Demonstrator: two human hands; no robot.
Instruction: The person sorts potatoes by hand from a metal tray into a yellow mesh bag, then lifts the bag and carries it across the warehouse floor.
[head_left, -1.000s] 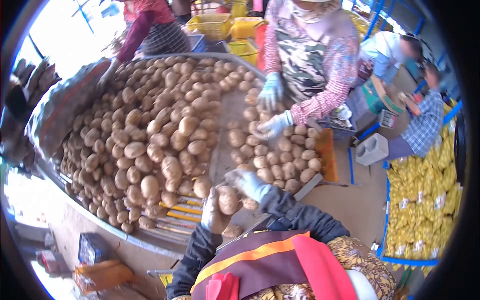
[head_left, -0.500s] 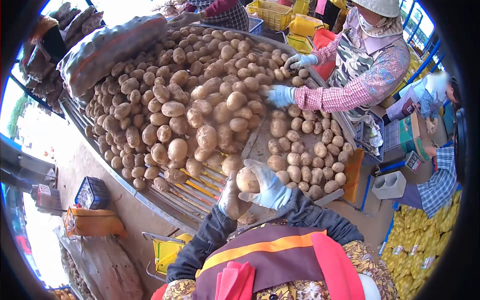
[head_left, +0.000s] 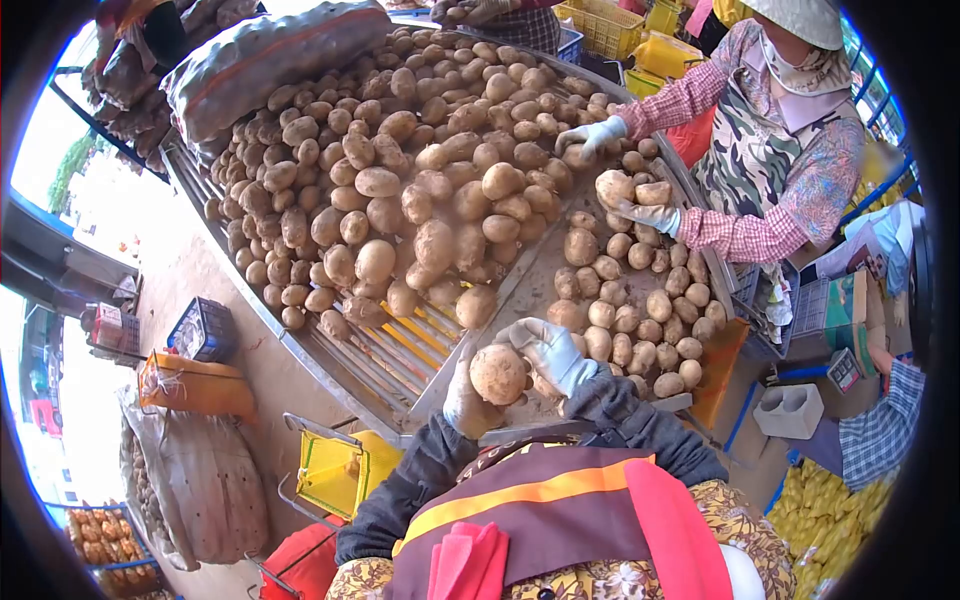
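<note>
A round tan potato [head_left: 498, 375] is between my gloved hands at the near edge of the sorting table. My left hand [head_left: 466, 402] is wrapped around its left side and underside. Curled fingers of my right hand [head_left: 552, 352] press on its upper right side. Part of another potato [head_left: 543, 386] shows below the right palm. Just beyond my hands, a large potato [head_left: 476, 307] lies by the edge of the main potato heap [head_left: 370, 190]. Smaller potatoes [head_left: 625, 320] cover the metal surface to the right.
Opposite on the right, a co-worker's gloved hand [head_left: 650, 216] holds potatoes; the other hand [head_left: 592, 136] touches the heap. A full sack [head_left: 270, 70] lies across the table's far left. Yellow basket [head_left: 345, 470], orange crate [head_left: 195, 384] and concrete block [head_left: 788, 411] stand around the table.
The view has shifted, so the table sits further right. The potato has been turned between my hands, with my right fingers more curled. The co-worker's nearer hand now holds potatoes up.
</note>
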